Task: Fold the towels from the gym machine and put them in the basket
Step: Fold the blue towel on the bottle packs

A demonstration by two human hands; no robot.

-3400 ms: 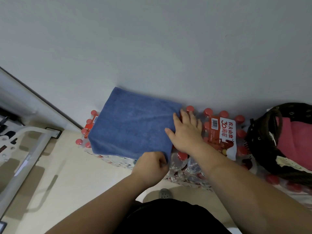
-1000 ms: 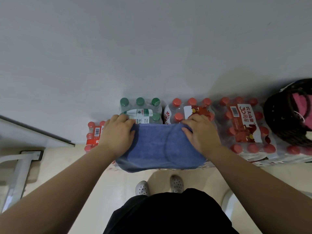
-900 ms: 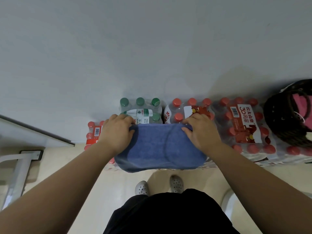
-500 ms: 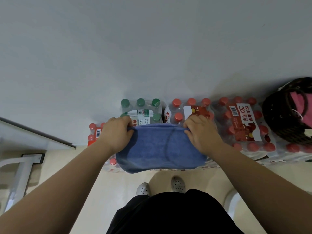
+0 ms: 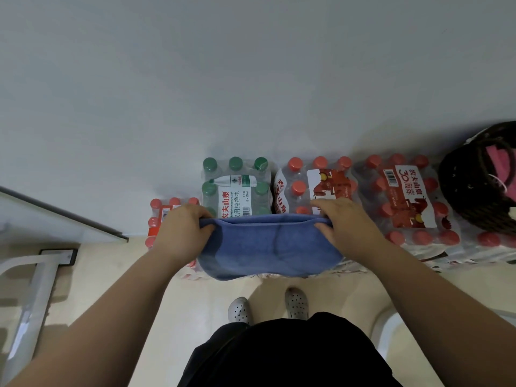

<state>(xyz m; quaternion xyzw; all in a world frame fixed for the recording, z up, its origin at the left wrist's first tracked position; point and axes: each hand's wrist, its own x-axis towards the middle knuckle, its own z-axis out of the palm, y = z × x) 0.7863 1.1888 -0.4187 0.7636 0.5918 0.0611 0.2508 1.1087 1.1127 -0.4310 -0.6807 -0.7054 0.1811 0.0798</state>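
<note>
A folded blue towel (image 5: 268,247) hangs in front of me, sagging over the near edge of the shrink-wrapped water bottle packs. My left hand (image 5: 181,230) grips its top left corner and my right hand (image 5: 343,227) grips its top right corner, fingers curled over the upper fold. The dark woven basket (image 5: 472,191) stands at the far right on the bottle packs, with a pink towel (image 5: 502,166) inside it. The basket is cut off by the frame edge.
Packs of bottled water line the grey wall: a green-capped pack (image 5: 237,185) and red-capped packs (image 5: 402,199). A white metal machine frame (image 5: 30,289) stands on the beige floor at the left. My feet in white clogs (image 5: 268,305) are below the towel.
The spread blue towel has been folded into a narrower band. Both hands moved to its top corners and have lifted its upper edge slightly toward me over the last second.
</note>
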